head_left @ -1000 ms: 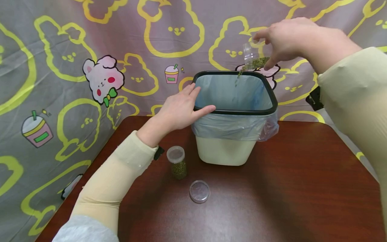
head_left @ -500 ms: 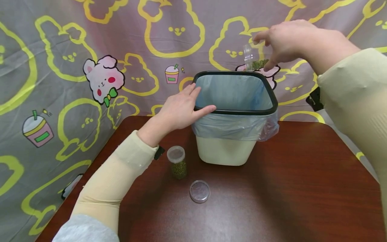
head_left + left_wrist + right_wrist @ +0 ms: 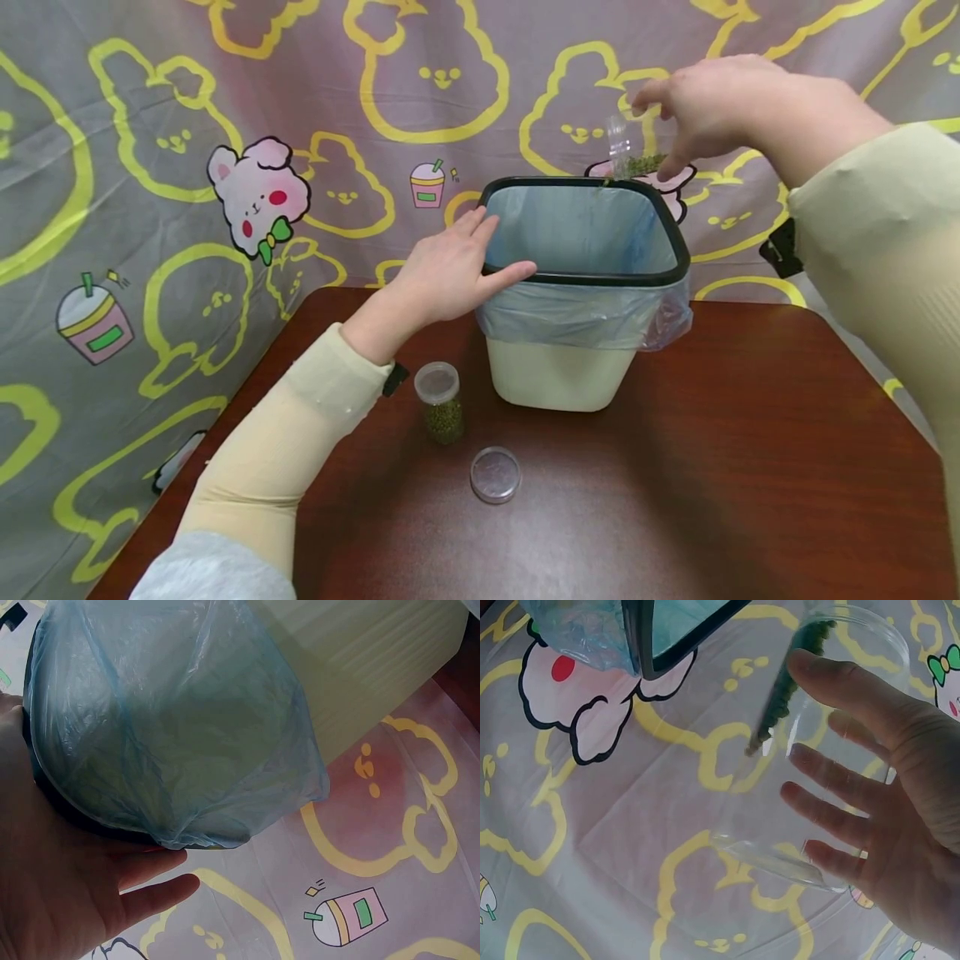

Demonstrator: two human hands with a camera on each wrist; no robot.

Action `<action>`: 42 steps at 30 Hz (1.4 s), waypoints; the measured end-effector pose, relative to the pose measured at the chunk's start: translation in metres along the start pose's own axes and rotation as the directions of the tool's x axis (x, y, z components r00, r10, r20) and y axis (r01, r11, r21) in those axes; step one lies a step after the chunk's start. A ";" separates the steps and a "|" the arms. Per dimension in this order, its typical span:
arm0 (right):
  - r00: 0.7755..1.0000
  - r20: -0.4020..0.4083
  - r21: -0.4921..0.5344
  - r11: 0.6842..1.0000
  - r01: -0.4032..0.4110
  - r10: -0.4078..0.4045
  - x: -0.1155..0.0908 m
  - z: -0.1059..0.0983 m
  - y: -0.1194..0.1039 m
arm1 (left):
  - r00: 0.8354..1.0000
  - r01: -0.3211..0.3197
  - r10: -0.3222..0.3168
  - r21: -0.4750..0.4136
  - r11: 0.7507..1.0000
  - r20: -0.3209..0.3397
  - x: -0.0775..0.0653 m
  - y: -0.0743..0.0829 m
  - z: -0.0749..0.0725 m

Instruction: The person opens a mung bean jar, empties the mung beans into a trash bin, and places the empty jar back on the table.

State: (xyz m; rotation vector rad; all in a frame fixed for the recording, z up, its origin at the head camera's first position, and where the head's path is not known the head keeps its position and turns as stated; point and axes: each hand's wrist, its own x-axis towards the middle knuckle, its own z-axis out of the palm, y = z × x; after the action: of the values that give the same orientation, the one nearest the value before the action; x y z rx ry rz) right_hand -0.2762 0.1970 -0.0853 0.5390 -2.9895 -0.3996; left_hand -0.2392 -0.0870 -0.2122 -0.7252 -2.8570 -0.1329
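Note:
My right hand (image 3: 716,104) grips a clear plastic jar (image 3: 619,148), tipped on its side above the back rim of a bin (image 3: 558,375). Inside the jar lies a layer of small green grains (image 3: 784,694), and a few show at its mouth in the head view. My left hand (image 3: 446,271) rests on the bin's left rim with fingers extended; the left wrist view has the fingers (image 3: 161,896) beside the blue bag (image 3: 202,742) folded over that rim. The bin is pale with a black rim ring (image 3: 585,277).
In front of the bin, a lidded jar (image 3: 442,417) partly filled with green grains stands on the dark wooden table (image 3: 750,467). Near it a clear round lid (image 3: 495,475) lies flat. A patterned curtain (image 3: 345,83) hangs close behind the bin.
Fewer green grains lie in the tilted jar, and the stream falling from its mouth has thinned to a trace. My right hand has sunk slightly; my left hand stays on the rim.

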 end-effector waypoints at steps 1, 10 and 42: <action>1.000 0.005 0.005 1.000 0.000 0.000 0.000 0.000 0.000 | 1.000 0.000 0.000 0.000 1.000 0.000 0.000 0.000 0.000; 1.000 0.016 0.014 1.000 0.002 -0.002 0.000 0.003 0.002 | 1.000 0.002 -0.002 -0.003 1.000 -0.005 0.000 0.000 0.000; 0.995 -0.071 -0.079 0.995 0.059 -0.064 0.004 0.000 0.000 | 1.000 0.005 -0.005 0.000 1.000 0.002 0.000 0.000 -0.001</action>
State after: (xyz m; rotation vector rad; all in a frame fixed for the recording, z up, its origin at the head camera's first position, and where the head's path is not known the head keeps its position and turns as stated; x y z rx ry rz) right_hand -0.2797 0.1955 -0.0848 0.6254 -2.8792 -0.4864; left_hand -0.2389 -0.0866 -0.2114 -0.7191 -2.8608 -0.1323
